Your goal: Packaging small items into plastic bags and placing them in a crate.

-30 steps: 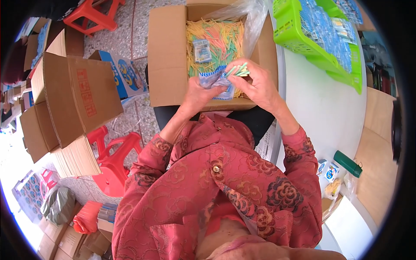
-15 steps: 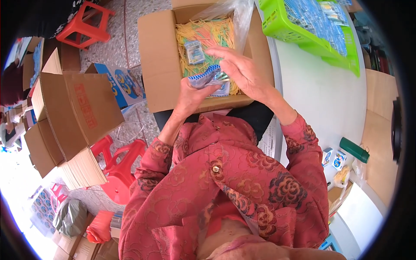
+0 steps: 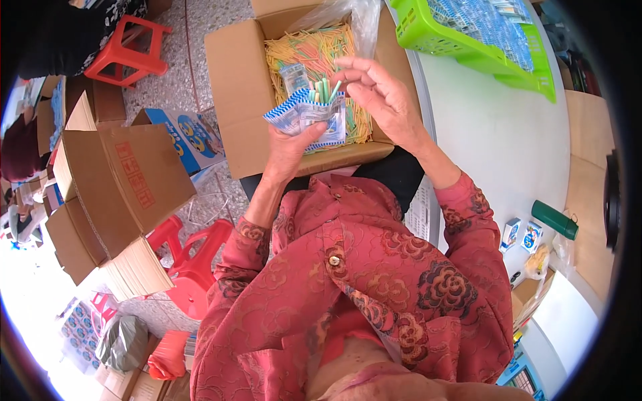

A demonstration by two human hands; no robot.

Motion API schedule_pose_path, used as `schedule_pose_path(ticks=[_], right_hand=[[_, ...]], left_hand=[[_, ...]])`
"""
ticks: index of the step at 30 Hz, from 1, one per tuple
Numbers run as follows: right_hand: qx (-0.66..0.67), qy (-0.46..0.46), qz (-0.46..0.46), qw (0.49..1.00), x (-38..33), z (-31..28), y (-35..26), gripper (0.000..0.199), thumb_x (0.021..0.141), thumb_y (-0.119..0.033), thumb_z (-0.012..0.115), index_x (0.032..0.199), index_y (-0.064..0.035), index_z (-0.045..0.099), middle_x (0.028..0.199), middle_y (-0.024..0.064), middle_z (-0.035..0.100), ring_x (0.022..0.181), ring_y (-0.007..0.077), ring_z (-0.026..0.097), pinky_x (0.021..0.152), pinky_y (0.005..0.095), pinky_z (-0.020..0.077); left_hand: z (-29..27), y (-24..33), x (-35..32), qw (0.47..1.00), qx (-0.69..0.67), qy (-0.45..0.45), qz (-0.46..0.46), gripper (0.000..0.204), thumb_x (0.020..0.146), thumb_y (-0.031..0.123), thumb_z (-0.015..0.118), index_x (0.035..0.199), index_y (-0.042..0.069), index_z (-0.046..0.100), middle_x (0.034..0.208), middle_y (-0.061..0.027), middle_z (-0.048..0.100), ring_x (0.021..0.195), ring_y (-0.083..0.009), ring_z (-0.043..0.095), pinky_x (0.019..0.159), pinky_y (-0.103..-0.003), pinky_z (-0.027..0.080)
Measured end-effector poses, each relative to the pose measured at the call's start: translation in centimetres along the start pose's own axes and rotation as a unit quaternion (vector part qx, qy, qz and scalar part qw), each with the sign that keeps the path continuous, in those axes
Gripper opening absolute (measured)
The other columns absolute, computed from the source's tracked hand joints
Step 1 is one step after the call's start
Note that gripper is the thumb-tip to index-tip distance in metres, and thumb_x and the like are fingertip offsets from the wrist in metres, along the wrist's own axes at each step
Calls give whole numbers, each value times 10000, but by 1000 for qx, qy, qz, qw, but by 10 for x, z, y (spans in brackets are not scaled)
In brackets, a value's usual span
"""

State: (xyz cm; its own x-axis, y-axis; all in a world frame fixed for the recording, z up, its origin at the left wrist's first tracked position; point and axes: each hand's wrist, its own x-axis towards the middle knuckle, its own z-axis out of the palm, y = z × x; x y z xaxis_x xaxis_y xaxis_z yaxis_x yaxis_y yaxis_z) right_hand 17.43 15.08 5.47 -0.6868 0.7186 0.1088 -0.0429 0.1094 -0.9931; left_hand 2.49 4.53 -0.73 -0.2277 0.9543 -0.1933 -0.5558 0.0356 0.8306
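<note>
My left hand [image 3: 289,150] is closed on a clear plastic packet [image 3: 292,115] with blue-and-white striped edges. Its thumb presses on the packet's front. Out of the packet's open top stick several thin pale green and cream sticks [image 3: 324,91]. Just right of these sticks is my right hand [image 3: 391,107], its fingers stretched and slightly apart, with nothing visible in them. Both hands are over a cardboard box [image 3: 234,100] full of loose yellow, orange and green sticks [image 3: 328,43]. Behind the held packet, another clear packet [image 3: 293,77] lies on the loose sticks.
A green plastic basket [image 3: 461,57] filled with blue-edged packets stands on the white table [image 3: 481,147] at right. A dark green bottle [image 3: 555,220] lies farther down it. At left are an open carton [image 3: 127,174] and red stools [image 3: 200,267]. Clear plastic film [image 3: 364,27] hangs over the box's far corner.
The left hand has turned the packet so its front and the stick ends show more plainly. My right hand has lifted slightly away from the sticks, its fingers spreading.
</note>
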Motion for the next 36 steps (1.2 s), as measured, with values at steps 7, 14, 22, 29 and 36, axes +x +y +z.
schedule_pose_path(ticks=[7, 14, 22, 29, 36], right_hand=[[-140, 36, -69, 987, -1, 0, -8, 120, 822, -55, 597, 927, -17, 640, 830, 59, 633, 765, 107, 589, 674, 241, 469], [-314, -33, -117, 942, -1, 3, -12, 181, 792, -36, 614, 970, -36, 645, 941, 79, 607, 801, 192, 599, 727, 267, 470], [-212, -50, -150, 964, 14, -3, 11, 225, 870, -111, 523, 1076, -68, 605, 1087, 80, 559, 953, 178, 558, 801, 277, 447], [-360, -131, 80, 920, 24, -23, 156, 230, 794, -165, 559, 987, -44, 586, 854, 129, 632, 749, 294, 614, 658, 363, 491], [-582, -305, -62, 751, 4, 6, 238, 169, 734, -63, 545, 900, -54, 575, 947, 129, 521, 802, 283, 601, 646, 395, 500]], left_hand=[[1, 3, -1, 998, 65, -19, 0, 313, 731, 13, 704, 1029, 16, 608, 935, -40, 640, 830, -105, 601, 761, -267, 500], [2, 2, -1, 997, 72, -33, 17, 307, 736, 16, 699, 1027, 14, 600, 926, -34, 639, 830, -102, 599, 760, -264, 498], [-4, 12, 0, 996, 83, -4, 34, 331, 738, 10, 697, 1049, 9, 584, 943, -50, 637, 845, -119, 605, 767, -281, 503], [-25, 16, 1, 993, 75, 46, 81, 380, 724, -15, 701, 1080, 10, 569, 971, -52, 629, 857, -131, 609, 760, -273, 507], [-32, 19, -6, 991, 89, 63, 74, 392, 725, -10, 701, 1093, 17, 567, 958, -38, 625, 856, -117, 597, 764, -271, 497]])
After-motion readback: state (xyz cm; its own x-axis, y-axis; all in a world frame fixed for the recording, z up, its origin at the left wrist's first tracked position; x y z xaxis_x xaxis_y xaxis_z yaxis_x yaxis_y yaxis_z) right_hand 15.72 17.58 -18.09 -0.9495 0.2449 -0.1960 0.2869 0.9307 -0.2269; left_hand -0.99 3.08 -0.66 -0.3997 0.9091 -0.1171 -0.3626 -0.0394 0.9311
